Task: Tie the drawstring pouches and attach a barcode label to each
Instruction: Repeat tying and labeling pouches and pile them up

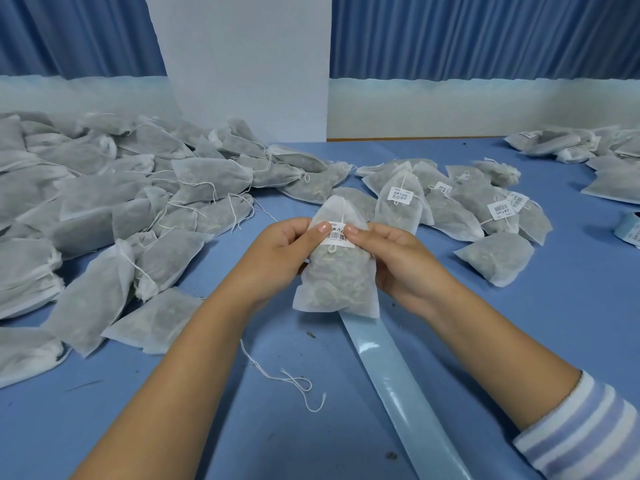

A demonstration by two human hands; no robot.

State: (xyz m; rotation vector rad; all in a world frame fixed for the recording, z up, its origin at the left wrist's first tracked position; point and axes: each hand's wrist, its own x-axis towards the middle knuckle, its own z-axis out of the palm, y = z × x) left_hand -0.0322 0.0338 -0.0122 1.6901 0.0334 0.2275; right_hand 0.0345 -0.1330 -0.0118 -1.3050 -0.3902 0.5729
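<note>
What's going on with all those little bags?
A person holds one pouch with the left hand and the right hand over the blue table, both thumbs pressing a barcode label onto it near its top. A big pile of pouches with no labels showing lies to the left. A smaller group to the right already wears labels. A strip of label backing lies on the table.

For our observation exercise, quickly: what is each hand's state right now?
Left hand: holding the pouch, thumb pressing its barcode label.
Right hand: holding the same pouch, thumb on the label.
</note>
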